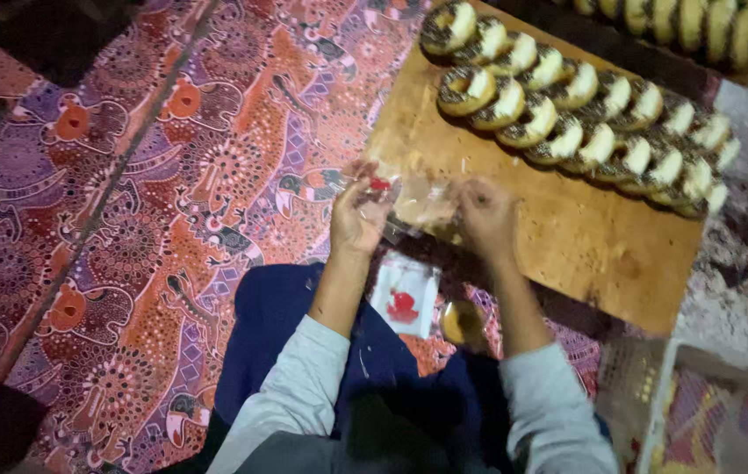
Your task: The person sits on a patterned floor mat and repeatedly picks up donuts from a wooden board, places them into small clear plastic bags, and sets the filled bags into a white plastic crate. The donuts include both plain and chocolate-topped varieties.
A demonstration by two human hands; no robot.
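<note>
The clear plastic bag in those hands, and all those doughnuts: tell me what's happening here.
A person seated on a patterned cloth holds a small clear plastic bag between both hands, the left hand and right hand pinching it at either side over the near edge of a wooden board. Rows of chocolate-and-white topped doughnuts lie on the board, untouched. More clear bags with a red print rest on the person's lap, and one doughnut lies beside them.

We cannot make out what sits inside the clear bag (422, 204), blurred between our left hand (358, 215) and right hand (486, 218). The second doughnut board (747, 75) is cut off at the top edge, and the white crate (668, 395) at the right corner.
</note>
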